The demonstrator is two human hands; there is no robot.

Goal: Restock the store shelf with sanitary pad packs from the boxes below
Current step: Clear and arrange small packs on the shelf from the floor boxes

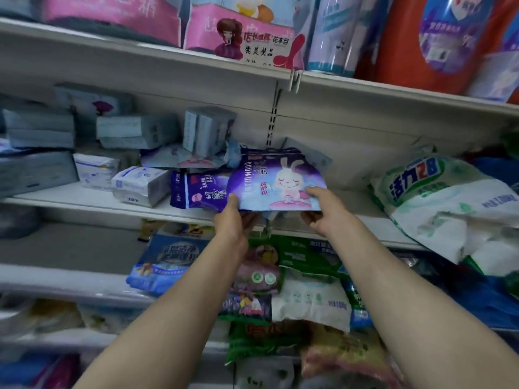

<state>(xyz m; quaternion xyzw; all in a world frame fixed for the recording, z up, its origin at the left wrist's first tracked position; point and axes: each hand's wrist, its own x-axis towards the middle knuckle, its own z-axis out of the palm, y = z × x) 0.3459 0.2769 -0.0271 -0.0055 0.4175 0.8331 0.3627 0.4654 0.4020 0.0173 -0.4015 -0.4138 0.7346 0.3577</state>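
Hands: left hand (233,217) and right hand (318,210) pinch the rabbit-print pad pack (276,181) by its near edge; slide it level onto the shelf (84,202), beside the purple pack (196,192).

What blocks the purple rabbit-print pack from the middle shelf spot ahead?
Nothing visible does. Both the left hand and right hand hold the purple rabbit-print pack over the white middle shelf, with a dark purple pack lying beside it on the left.

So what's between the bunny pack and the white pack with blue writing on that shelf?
In the head view, a dark purple pack lies flat between the bunny pack, held by both hands, and the white pack. It touches or tucks under the bunny pack.
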